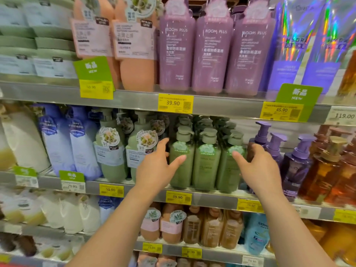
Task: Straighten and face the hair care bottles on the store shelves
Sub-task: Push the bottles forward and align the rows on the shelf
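Observation:
Three green pump bottles stand side by side at the front of the middle shelf: the left green bottle (181,158), the middle green bottle (206,160) and the right green bottle (229,164). More green pumps queue behind them. My left hand (156,168) is open at the left side of the left green bottle, thumb across its front and fingers reaching behind. My right hand (258,166) is open at the right side of the right green bottle, thumb pointing at its label. Neither hand visibly closes around a bottle.
Purple bottles (212,47) and peach bottles (134,45) fill the upper shelf. Pale green pump bottles (111,153) stand left of my hands, dark purple pump bottles (296,160) and amber bottles (331,170) to the right. Yellow price tags (175,103) line the shelf edges.

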Motion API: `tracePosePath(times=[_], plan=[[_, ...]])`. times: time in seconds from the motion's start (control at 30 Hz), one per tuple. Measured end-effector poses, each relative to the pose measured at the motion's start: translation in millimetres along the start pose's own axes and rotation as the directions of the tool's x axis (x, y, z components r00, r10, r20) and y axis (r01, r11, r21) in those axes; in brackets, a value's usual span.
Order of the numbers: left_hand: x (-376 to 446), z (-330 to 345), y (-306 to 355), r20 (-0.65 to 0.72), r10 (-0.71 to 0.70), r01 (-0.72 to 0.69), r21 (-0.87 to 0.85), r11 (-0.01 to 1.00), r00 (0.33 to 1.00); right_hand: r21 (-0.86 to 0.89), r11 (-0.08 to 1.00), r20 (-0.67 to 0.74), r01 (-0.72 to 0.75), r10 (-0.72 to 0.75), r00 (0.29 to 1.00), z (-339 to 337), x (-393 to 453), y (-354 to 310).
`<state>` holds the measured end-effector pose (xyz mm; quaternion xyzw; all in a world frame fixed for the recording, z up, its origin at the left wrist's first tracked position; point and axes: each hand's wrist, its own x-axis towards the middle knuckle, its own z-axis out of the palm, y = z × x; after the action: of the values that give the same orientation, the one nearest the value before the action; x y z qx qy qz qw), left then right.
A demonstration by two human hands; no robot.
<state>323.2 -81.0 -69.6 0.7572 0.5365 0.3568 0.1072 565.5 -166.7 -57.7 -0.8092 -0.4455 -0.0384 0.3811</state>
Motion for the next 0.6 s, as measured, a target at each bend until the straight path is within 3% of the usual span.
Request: tracePosePath(times=[0.1,0.17,0.3,0.43,0.6], plan=[[-4.5,-18.5,-21.3,-0.164,-0.012,0.002,-0.061,0.998,0.986,0.098,0.994,-0.178,0.050,-0.032,0.984,-0.2,-23.0,-19.4],[-4.5,-31.0,-38.8,-0.259,-0.044,0.020,-0.094,0.995,0.965,0.201,0.974,-0.156,0.104,-0.073,0.985,1.2,-38.8,-37.6],[1.1,-41.4,-74.6,-0.219,-0.081,0.086,0.013,0.996,0.972,0.280,0.950,0.089,0.142,-0.172,0.981,17.5,-64.1,-76.0],[13.5,-38.6,-97.7,-0.089,-0.105,0.119,0.162,0.980,0.990,0.352,0.925,0.311,0.140,-0.257,0.915,52.8,-78.6,-105.1],[19.1,-38.3,-97.8,-0.033,-0.113,0.117,0.144,0.983,0.993,0.398,0.916,0.494,0.042,-0.253,0.832,89.6,-84.2,-132.4]])
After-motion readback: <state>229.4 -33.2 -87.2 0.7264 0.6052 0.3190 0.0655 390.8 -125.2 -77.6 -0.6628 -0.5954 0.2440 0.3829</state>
